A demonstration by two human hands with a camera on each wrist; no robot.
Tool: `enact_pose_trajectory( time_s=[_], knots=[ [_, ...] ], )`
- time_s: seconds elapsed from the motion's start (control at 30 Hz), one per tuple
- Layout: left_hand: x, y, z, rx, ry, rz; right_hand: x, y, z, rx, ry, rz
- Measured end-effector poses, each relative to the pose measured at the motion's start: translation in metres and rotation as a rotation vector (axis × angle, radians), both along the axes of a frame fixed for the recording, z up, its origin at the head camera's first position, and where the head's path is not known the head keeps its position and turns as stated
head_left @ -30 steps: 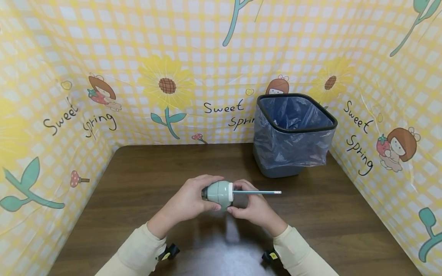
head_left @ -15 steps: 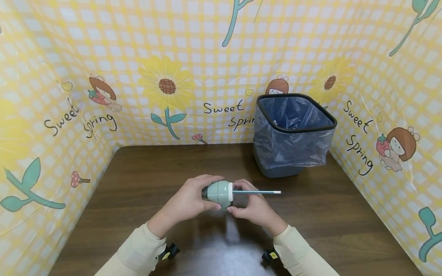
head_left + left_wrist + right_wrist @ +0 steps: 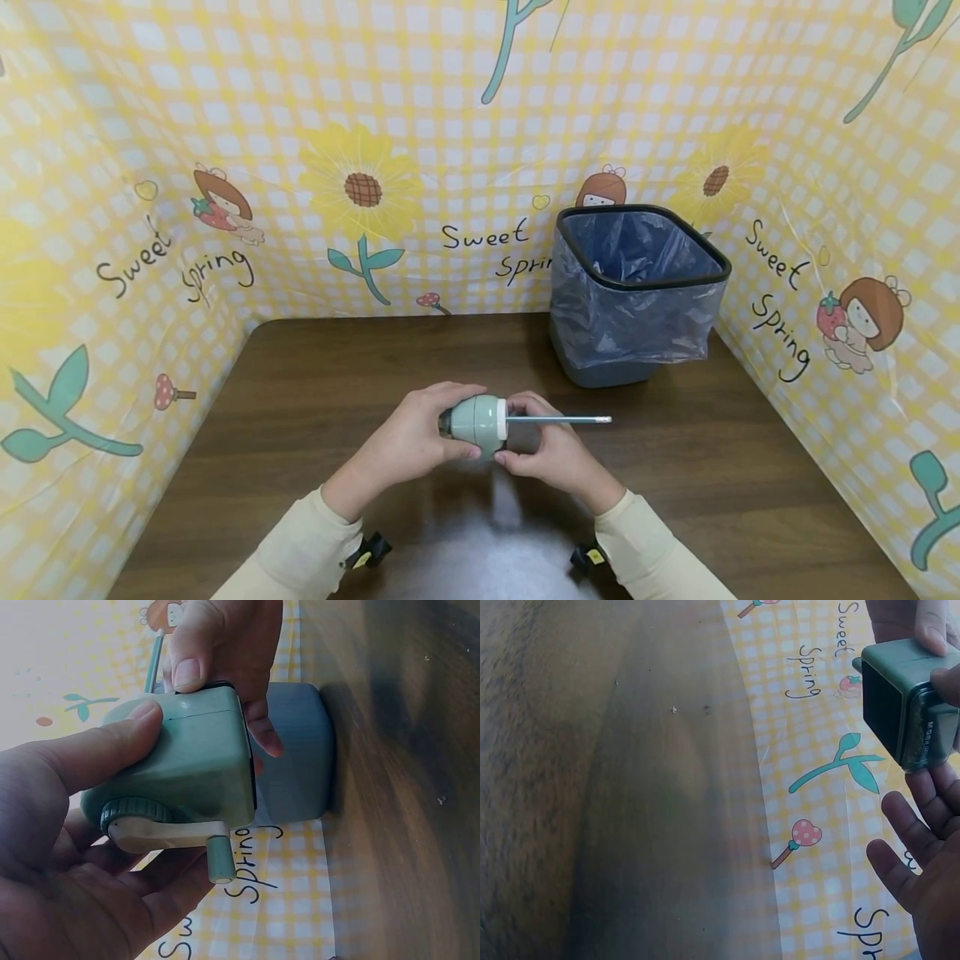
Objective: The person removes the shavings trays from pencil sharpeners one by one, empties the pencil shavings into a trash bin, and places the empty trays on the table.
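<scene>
A pale green hand-crank pencil sharpener (image 3: 472,419) is held sideways above the table, its white-ringed mouth to the right in the head view. From that mouth sticks a blue-green pencil (image 3: 566,419). My left hand (image 3: 411,433) grips the body, thumb on top in the left wrist view, where the crank (image 3: 172,834) shows beneath. My right hand (image 3: 553,450) pinches the other end between thumb and fingers. In the right wrist view that end has a clear, lettered part (image 3: 926,735), which looks like the shavings drawer, beside the dark base (image 3: 883,705).
A grey bin (image 3: 600,373) with a plastic liner stands at the back right of the brown wooden table (image 3: 337,358). Yellow checked cloth (image 3: 465,167) hangs round the back and sides. Small pale specks (image 3: 673,710) lie on the tabletop.
</scene>
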State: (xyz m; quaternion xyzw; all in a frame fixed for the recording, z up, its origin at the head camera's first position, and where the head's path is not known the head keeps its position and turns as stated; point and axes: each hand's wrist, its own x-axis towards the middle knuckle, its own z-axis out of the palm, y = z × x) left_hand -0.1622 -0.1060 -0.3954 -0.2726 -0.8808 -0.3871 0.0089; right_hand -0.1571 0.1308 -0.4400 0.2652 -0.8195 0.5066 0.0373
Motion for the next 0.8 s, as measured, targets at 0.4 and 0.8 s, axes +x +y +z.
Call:
enact_pose_trajectory(
  time_s=[0.4, 0.8],
  knots=[
    [0.001, -0.001, -0.002, 0.005, -0.004, 0.006, -0.003, 0.001, -0.008, 0.003, -0.013, 0.001],
    [0.001, 0.000, -0.003, 0.010, 0.016, 0.012, -0.016, 0.008, -0.026, -0.013, -0.002, 0.014]
  ],
)
